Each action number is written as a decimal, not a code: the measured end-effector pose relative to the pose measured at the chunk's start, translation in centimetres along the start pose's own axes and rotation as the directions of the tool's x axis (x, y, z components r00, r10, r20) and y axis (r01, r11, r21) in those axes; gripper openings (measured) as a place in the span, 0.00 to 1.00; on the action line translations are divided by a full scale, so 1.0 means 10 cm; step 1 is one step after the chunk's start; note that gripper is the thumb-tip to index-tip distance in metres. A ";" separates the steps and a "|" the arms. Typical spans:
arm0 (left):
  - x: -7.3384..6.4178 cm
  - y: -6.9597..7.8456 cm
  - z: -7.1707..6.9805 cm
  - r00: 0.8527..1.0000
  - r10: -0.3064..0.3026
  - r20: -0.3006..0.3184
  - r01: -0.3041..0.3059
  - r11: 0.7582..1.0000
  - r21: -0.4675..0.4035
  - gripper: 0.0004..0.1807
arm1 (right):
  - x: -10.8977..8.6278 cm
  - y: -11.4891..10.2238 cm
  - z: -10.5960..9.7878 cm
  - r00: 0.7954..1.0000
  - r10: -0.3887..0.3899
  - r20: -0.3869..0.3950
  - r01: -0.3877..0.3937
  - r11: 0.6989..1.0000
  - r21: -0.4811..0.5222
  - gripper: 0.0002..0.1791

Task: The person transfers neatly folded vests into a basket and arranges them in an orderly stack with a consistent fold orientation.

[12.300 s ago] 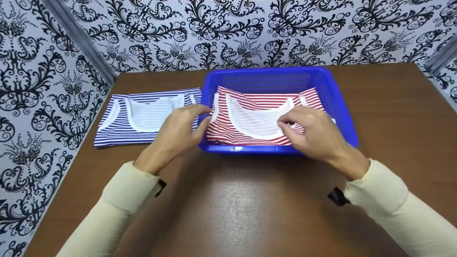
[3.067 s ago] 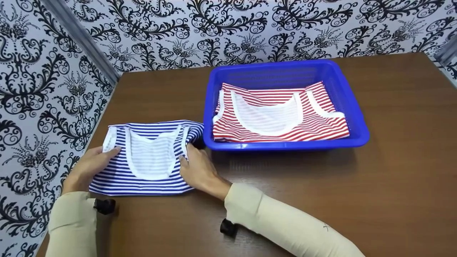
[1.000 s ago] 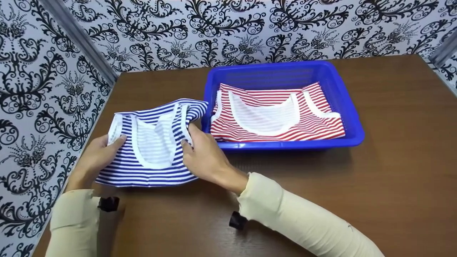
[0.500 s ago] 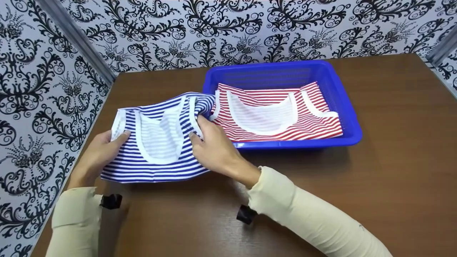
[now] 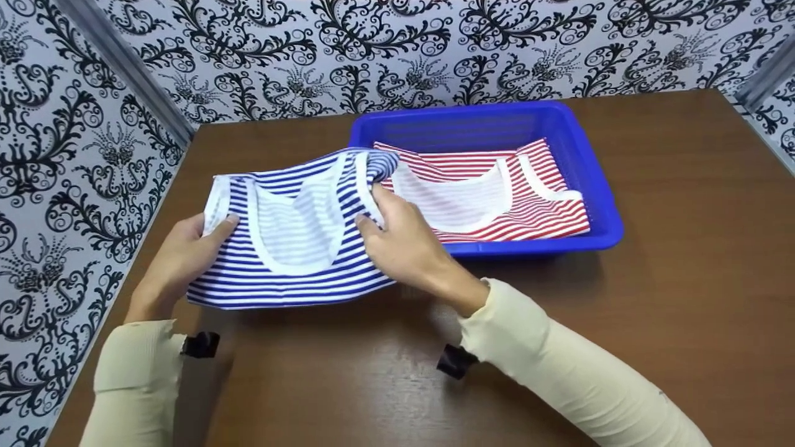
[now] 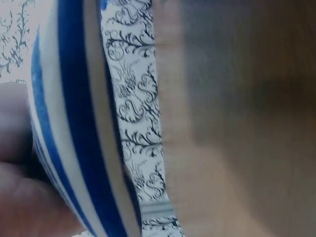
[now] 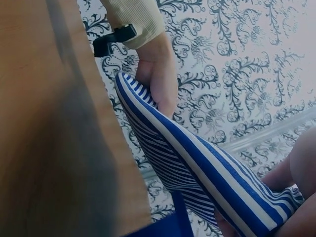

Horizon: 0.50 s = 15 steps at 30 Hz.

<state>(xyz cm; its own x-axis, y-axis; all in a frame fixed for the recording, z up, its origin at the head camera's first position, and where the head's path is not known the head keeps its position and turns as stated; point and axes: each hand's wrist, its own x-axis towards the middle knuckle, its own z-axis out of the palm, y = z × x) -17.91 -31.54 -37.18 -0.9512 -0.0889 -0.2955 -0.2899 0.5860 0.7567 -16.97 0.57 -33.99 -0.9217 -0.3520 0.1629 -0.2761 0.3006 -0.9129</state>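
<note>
Both hands hold a folded blue-and-white striped tank top (image 5: 298,285) with white neck and armhole trim, lifted clear of the table. My left hand (image 5: 186,254) grips its left side, thumb on top near the armhole. On the opposite side my right hand (image 5: 407,239) pinches the cloth by the other armhole, fingers tucked underneath. The top's right corner curls over and overlaps the left side of a blue plastic basket (image 5: 605,217). Inside that basket lies a folded red-and-white striped tank top (image 5: 534,217). In the right wrist view the blue striped cloth (image 7: 197,163) hangs between both hands.
A brown wooden table (image 5: 683,248) carries the basket at its back middle. Patterned walls (image 5: 261,62) close off the back and the left side. Small black wrist cameras (image 5: 456,361) stick out below both sleeves.
Earlier the blue striped top lay flat on the table left of the basket. Both hands took hold of it, raised it, and carried it right, its right corner now over the basket's side.
</note>
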 end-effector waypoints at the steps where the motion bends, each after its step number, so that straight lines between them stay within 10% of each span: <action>1: 0.00 0.03 0.01 1.000 0.009 -0.004 -0.009 1.000 0.006 0.34 | 0.00 0.00 -0.03 1.000 0.002 -0.004 -0.002 1.000 0.009 0.23; 15: -0.03 0.40 0.20 0.992 0.122 -0.042 -0.124 0.991 -0.048 0.29 | -0.03 0.04 -0.54 0.998 0.055 -0.018 -0.054 0.996 0.068 0.23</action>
<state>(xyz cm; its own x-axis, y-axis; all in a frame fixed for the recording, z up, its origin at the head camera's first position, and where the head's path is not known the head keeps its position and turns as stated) -18.53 -27.54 -35.24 -0.9831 -0.0507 -0.1760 -0.1744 0.5529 0.8148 -18.29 5.60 -32.38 -0.9402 -0.3190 0.1192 -0.2071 0.2581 -0.9437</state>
